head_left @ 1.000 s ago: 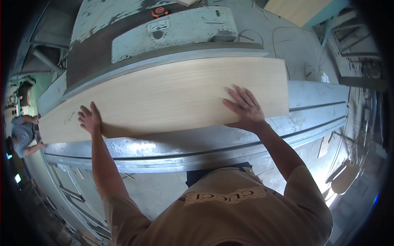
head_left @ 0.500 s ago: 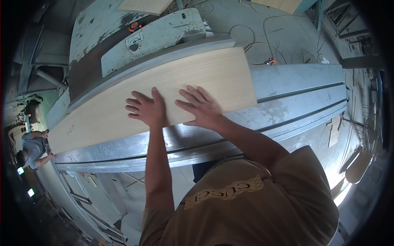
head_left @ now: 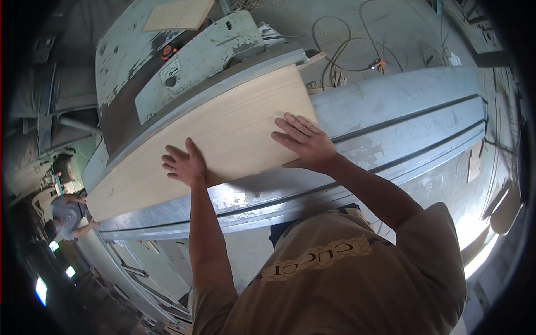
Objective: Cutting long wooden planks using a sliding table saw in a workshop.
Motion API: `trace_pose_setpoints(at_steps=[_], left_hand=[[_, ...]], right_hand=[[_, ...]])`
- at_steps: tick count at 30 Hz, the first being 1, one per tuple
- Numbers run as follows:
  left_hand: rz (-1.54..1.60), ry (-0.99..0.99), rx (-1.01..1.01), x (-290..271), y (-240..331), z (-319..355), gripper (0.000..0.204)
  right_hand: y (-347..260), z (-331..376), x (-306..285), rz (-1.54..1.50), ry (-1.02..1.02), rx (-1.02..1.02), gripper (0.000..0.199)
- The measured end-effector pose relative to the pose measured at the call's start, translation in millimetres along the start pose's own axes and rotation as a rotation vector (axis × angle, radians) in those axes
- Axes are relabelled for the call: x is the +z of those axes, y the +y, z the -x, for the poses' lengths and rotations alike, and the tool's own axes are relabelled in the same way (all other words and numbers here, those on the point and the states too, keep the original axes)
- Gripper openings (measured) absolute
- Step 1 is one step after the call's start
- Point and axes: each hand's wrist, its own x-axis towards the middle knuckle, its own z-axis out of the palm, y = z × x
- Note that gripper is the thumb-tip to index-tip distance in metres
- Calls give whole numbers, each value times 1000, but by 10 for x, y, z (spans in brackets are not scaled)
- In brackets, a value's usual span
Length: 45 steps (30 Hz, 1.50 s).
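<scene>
A long pale wooden board (head_left: 240, 123) lies flat on a grey metal machine table (head_left: 385, 125), its far edge running along a long metal fence (head_left: 223, 85). My left hand (head_left: 186, 164) rests near the board's close edge with its fingers spread on the surface. Farther right, my right hand (head_left: 306, 140) lies over the board by its right end, fingers stretched out and a little apart. At the far left end of the board stands another person (head_left: 68, 216), whose hands are at that end.
Behind the fence is a worn pale-green machine housing (head_left: 206, 61) with an orange-and-black item (head_left: 168, 52) beside it. A loose wooden panel (head_left: 178, 15) lies beyond. Cables (head_left: 349, 39) coil on the floor at the back. Dark slots run lengthwise along the metal table.
The board has slid left along the fence. My right hand has shifted toward the board's right end, so my hands are farther apart. The whole view has turned slightly.
</scene>
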Motion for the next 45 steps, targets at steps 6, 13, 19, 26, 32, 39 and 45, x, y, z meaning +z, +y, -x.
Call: trace_pose_setpoints(at_steps=[6,13,19,26,32,39,45], left_hand=[[-36,12,10,16,-3,-22,96],[-72,16,-16,63,-39,-46,92],[-96,-9,-16,110,-51,-72,94],[-138,-33,-6,87,-101,-33,95],[-154,-23,-21,134,-86,-71,93],[-158,4,13,223,-150,-131,92],[-161,-47,-34,188,-196,-190,91]], right_hand=[[69,37,-81,-50,45,-18,92],[127,34,-92,-78,43,1,91],[188,62,-64,-103,42,-10,90],[192,132,99,-129,63,41,88],[290,71,220,-109,76,35,84],[311,81,315,-154,68,56,84],[283,68,343,-149,54,72,85]])
